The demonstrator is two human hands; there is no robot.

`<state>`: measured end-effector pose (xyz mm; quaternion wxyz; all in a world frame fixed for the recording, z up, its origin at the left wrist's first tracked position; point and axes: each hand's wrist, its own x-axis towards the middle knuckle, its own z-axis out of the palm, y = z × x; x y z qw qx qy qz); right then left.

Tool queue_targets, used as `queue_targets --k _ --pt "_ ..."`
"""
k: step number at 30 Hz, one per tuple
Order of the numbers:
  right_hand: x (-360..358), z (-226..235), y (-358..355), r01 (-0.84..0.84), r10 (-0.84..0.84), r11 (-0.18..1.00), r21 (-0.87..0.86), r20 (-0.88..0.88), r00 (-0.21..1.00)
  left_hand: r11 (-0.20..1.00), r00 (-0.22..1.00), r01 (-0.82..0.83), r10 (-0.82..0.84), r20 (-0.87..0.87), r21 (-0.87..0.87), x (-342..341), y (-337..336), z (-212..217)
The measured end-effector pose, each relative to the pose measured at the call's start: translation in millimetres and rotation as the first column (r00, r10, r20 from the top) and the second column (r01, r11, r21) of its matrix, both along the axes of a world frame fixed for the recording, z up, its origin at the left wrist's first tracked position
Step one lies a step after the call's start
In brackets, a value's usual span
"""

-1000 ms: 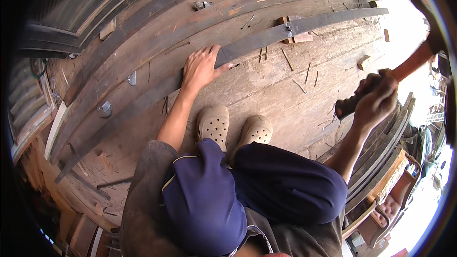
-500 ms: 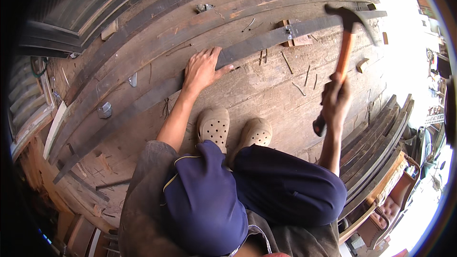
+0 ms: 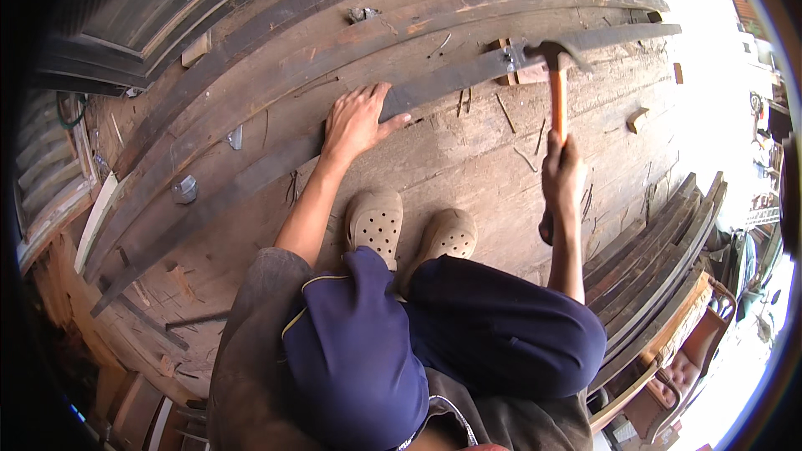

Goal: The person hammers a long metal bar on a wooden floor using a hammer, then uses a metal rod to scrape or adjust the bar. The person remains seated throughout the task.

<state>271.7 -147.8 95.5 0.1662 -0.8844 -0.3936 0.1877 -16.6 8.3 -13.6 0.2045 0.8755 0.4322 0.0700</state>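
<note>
I am squatting in a rough woodworking yard, partly open to bright daylight at three o'clock. Under my feet is a floor of weathered planks [image 3: 468,175], with loose nails [image 3: 505,113] scattered at one o'clock. Long dark curved timbers [image 3: 276,42] sweep across from nine to one o'clock, and more boards are stacked on edge [image 3: 660,250] at four o'clock. Offcuts and scrap wood [image 3: 180,280] lie at eight o'clock. The hammer [image 3: 557,88] I hold fits such a workshop.

light: harsh daylight from right | glare: overexposed right edge | edges: fisheye bend, dark vignette
</note>
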Motion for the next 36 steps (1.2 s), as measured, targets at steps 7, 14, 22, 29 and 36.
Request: queue_targets --k 7,14,22,29,36 --pt "2 140 36 0.032 -0.028 0.562 0.826 -0.02 0.999 0.999 0.998 -0.029 0.031 0.049 -0.033 1 -4 1" --pt "-18 -27 -2 0.071 -0.07 0.997 0.021 -0.077 0.995 0.999 0.999 -0.016 0.018 0.046 -0.044 7 1 10" --pt "-11 90 38 -0.043 0.026 0.937 0.347 0.054 0.998 0.998 1.0 -0.02 0.019 -0.009 -0.062 -2 -1 7" --pt "0 112 57 -0.022 -0.215 0.364 0.931 0.107 0.971 0.995 0.999 -0.028 0.027 -0.018 -0.093 -3 -1 7" --pt "11 -26 -17 0.015 -0.012 0.998 -0.061 0.045 0.999 0.999 0.999 -0.025 0.026 0.042 -0.025 3 9 -1"
